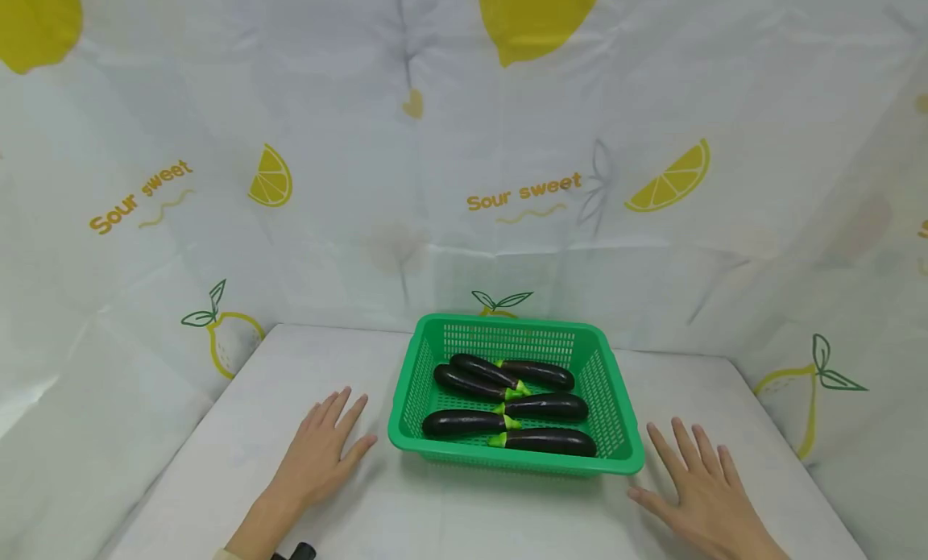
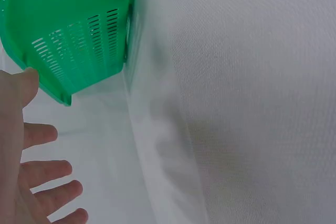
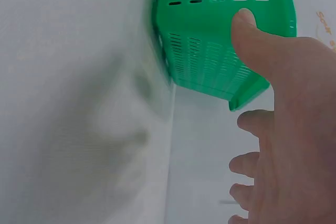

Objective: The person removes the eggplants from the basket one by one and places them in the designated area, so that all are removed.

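A green plastic basket (image 1: 515,465) with slotted walls stands on the white table, holding several dark purple eggplants (image 1: 551,441) with bright green caps. To its left is my left hand (image 1: 319,451), palm down over the table with fingers spread and nothing held. On the other side, my right hand (image 1: 699,491) is stretched out near the basket's front right corner, its fingers apart and also holding nothing. The left wrist view has the basket wall (image 2: 79,45) beyond the thumb. In the right wrist view, the thumb overlaps the basket's side (image 3: 205,66).
A white cloth (image 1: 377,181) printed with lemons and lettering hangs behind and on both sides of the table (image 1: 348,350). A small black object (image 1: 303,551) shows under the left wrist at the bottom edge.
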Demonstrator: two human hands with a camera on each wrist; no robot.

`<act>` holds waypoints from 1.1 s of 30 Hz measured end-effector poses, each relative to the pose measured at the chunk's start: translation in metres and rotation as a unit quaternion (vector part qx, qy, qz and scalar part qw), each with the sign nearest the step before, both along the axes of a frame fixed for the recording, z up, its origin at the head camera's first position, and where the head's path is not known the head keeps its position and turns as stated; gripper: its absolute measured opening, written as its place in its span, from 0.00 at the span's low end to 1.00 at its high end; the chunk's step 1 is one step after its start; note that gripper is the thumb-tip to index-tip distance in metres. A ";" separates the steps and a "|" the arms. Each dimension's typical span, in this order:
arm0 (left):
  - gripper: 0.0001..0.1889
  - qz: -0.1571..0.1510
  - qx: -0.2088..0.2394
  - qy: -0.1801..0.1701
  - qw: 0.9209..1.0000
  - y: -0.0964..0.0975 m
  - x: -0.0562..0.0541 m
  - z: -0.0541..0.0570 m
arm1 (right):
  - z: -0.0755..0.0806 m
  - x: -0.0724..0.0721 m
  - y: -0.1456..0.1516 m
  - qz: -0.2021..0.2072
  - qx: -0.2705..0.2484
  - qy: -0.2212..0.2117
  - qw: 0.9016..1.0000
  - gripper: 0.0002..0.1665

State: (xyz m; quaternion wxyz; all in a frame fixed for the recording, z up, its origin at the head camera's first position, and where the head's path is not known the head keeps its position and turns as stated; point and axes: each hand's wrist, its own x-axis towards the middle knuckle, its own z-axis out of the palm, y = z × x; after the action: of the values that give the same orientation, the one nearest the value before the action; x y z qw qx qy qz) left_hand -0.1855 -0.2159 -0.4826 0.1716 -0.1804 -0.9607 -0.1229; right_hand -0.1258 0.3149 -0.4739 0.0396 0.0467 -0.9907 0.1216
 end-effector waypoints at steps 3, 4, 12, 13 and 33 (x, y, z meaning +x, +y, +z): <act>0.31 -0.008 0.016 0.019 1.000 0.001 -0.001 0.002 | 0.005 -0.001 0.000 0.000 0.004 -0.003 1.000 0.60; 0.29 -0.011 0.023 0.025 0.999 0.001 -0.001 0.002 | 0.008 -0.001 0.000 0.001 0.003 -0.004 1.000 0.60; 0.21 -0.005 0.111 0.048 0.993 0.012 0.001 0.011 | 0.021 0.006 0.003 0.017 -0.031 -0.006 0.999 0.57; 0.21 -0.003 0.123 0.048 0.991 0.013 0.001 0.012 | 0.022 0.006 0.004 0.020 -0.035 -0.007 0.999 0.57; 0.19 -0.035 0.287 0.012 0.957 0.037 -0.004 0.019 | 0.065 0.005 -0.019 0.073 -0.065 0.084 0.992 0.46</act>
State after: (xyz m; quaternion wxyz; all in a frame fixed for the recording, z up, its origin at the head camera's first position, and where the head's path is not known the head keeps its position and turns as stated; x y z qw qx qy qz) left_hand -0.1892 -0.1793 -0.4637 0.2235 -0.1589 -0.8760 -0.3967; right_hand -0.1210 0.2958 -0.4092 0.1167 0.1265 -0.9677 0.1841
